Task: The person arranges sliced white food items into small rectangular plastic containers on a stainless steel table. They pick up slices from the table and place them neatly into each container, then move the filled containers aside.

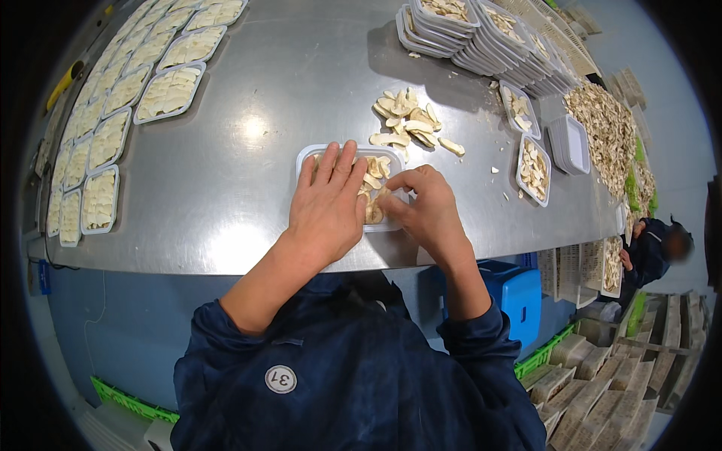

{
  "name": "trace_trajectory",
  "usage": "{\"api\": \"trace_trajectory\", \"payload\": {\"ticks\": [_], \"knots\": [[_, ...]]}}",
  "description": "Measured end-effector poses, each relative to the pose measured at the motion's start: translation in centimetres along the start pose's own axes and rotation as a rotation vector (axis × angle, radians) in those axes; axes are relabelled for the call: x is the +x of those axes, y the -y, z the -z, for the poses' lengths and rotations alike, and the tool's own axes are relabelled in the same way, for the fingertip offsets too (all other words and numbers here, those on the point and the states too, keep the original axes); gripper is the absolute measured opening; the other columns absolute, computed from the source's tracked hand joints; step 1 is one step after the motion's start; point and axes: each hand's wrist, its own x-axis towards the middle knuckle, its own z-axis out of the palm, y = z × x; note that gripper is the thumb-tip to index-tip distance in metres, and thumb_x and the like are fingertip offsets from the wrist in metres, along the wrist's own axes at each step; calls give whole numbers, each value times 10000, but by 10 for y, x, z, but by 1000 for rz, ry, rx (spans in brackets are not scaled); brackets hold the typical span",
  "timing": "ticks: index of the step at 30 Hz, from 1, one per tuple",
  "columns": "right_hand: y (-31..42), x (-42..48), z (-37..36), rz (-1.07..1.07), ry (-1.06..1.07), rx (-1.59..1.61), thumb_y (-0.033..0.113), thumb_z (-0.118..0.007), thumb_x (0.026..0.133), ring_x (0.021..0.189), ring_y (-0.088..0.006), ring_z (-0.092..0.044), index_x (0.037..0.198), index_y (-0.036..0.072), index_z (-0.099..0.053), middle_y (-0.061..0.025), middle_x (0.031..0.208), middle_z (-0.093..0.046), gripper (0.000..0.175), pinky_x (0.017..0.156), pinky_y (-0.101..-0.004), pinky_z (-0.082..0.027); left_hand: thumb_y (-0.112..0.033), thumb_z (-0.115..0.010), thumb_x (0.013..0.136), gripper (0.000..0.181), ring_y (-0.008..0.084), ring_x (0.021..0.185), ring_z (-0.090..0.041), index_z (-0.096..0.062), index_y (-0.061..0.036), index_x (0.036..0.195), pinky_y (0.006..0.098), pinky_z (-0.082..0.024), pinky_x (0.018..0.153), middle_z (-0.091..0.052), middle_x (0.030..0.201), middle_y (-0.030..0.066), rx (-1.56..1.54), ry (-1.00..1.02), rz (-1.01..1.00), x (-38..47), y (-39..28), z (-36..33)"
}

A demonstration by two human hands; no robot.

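A clear-white plastic tray (304, 151) sits on the steel table in front of me, partly filled with pale dried slices (379, 166) that look like mushroom. My left hand (330, 200) lies flat across the tray's left part, palm down on the slices and hiding many of them. At the tray's right side, my right hand (424, 206) pinches a slice (384, 192) between thumb and forefinger, low over the others. Just beyond the tray is a loose heap of similar slices (407, 118).
Filled trays (172, 93) stand in rows at left. Stacked filled trays (445, 34) rise at the back right. Two filled trays (533, 169), nested trays (572, 145) and a large slice pile (601, 132) lie right. A blue stool (510, 299) is below; another person (648, 253) works far right.
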Motion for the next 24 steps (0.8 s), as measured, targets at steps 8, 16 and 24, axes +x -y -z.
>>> {"api": "trace_trajectory", "payload": {"ticks": [8, 16, 24], "knots": [[8, -17, 13, -259, -13, 458, 97, -674, 856, 691, -51, -537, 883, -29, -671, -11, 758, -643, 129, 601, -208, -436, -207, -516, 904, 465, 346, 1381, -288, -492, -10, 1324, 492, -205, 1123, -360, 1471, 186, -26, -33, -1, -1, 0, -1], [8, -24, 3, 564, -318, -121, -21, -687, 717, 728, -283, -576, 903, 18, -611, -109, 822, -600, 205, 648, -351, -489, -203, -498, 916, 455, 373, 1372, -287, -472, -27, 1335, 484, -230, 1120, -343, 1471, 198, 5, -12, -12, 0, 0, 3], [-11, -22, 0, 90, -230, 417, 23, -627, 863, 702, -154, -554, 931, 10, -586, -60, 838, -600, 81, 627, -253, -463, -220, -495, 920, 463, 376, 1374, -284, -470, -21, 1338, 481, -230, 1117, -345, 1470, 202, 6, -1, -1, 2, 2, 5]]}}
